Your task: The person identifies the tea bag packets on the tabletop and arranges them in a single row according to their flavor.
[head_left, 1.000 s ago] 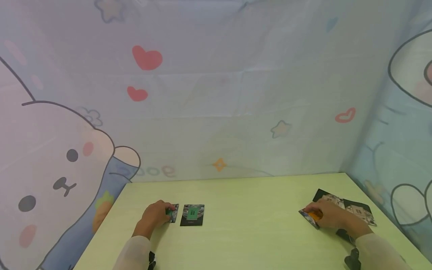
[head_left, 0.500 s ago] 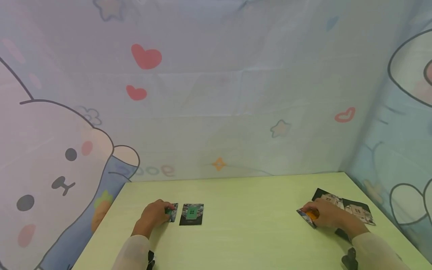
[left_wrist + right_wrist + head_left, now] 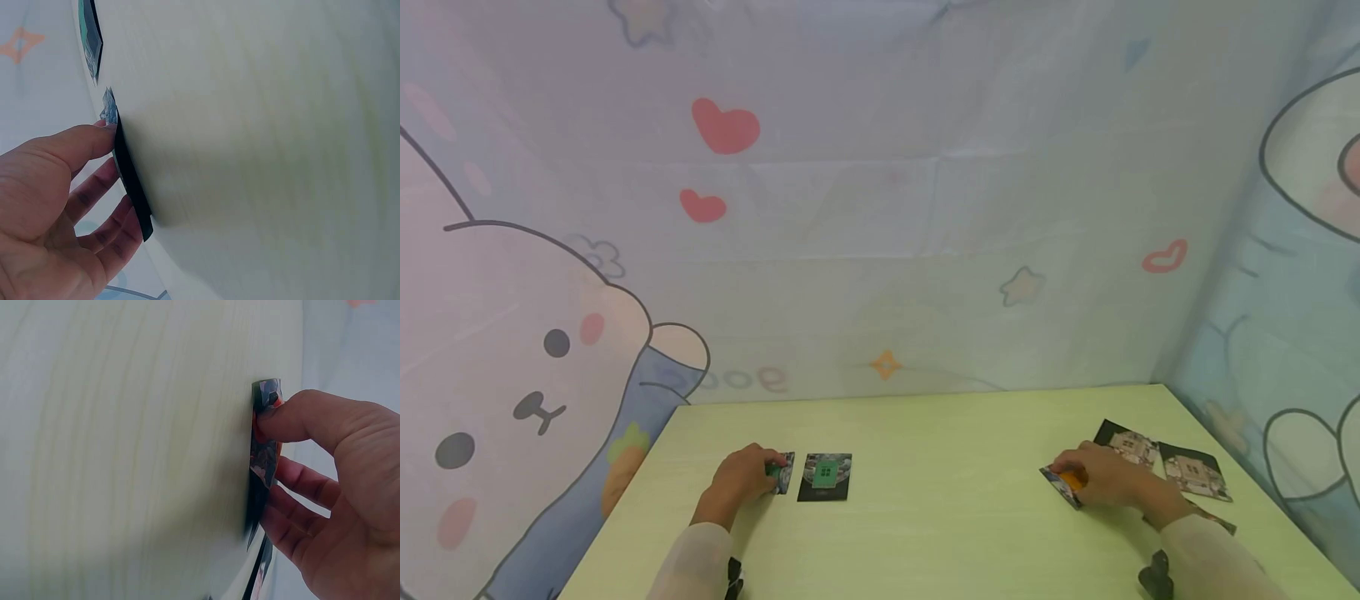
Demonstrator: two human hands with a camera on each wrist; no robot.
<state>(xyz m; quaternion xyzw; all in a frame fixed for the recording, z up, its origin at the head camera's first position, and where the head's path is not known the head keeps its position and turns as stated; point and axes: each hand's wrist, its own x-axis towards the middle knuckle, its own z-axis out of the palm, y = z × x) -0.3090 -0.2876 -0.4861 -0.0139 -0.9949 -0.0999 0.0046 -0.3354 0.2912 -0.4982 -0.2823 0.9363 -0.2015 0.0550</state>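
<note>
At the left of the table, my left hand pinches a flat dark card with a green and grey print. In the left wrist view, the thumb lies at one end of this card and the fingers are along its far side. Just to its right lies another black card with a green window picture. My right hand holds a card with an orange print, its left end sticking out past the fingertips. The right wrist view shows the thumb pressing on this glossy card, fingers curled behind it.
Two black cards with beige building pictures, one farther back and one to the right, lie beyond my right hand. Another card shows partly behind the right forearm. The pale yellow-green table ends at a printed cloth backdrop.
My right hand has slid left across the table with the orange-printed card, uncovering more of the cards to its right. The left hand stays on its card, almost unmoved.
</note>
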